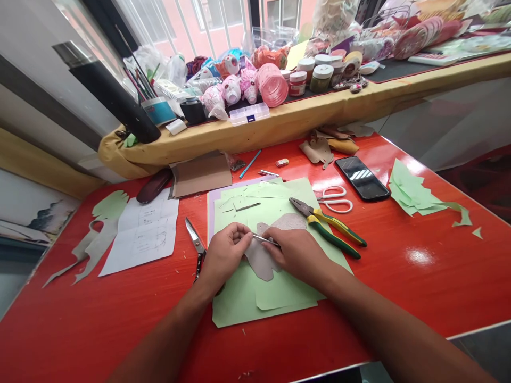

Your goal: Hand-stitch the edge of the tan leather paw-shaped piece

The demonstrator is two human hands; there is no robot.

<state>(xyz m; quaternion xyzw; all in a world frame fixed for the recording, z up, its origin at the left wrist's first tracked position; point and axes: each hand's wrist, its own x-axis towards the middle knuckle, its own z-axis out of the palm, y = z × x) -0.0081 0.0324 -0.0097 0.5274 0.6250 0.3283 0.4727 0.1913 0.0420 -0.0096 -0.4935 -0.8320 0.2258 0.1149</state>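
My right hand [297,247] grips a slim silvery metal tool [265,240], slanting toward my left hand. Closed in a pinch at the tool's tip, my left hand [228,252] has whatever is between its fingertips hidden. Beneath both hands lies a grey cut-out piece [261,264] with rounded lobes, partly covered by the fingers. It rests on light green sheets [287,295]. Pliers [325,223] with green and yellow handles lie right of my right hand, beside white-handled scissors [335,199]. Dark-handled scissors [195,239] lie left of my left hand, partly hidden by it.
On the red table [423,287] are a phone [362,178], green paper scraps [413,189], a printed white sheet [141,234], brown card [202,174] and a dark case [154,185]. A black flask [115,101] and paint jars [321,78] stand on the cloth-covered ledge behind.
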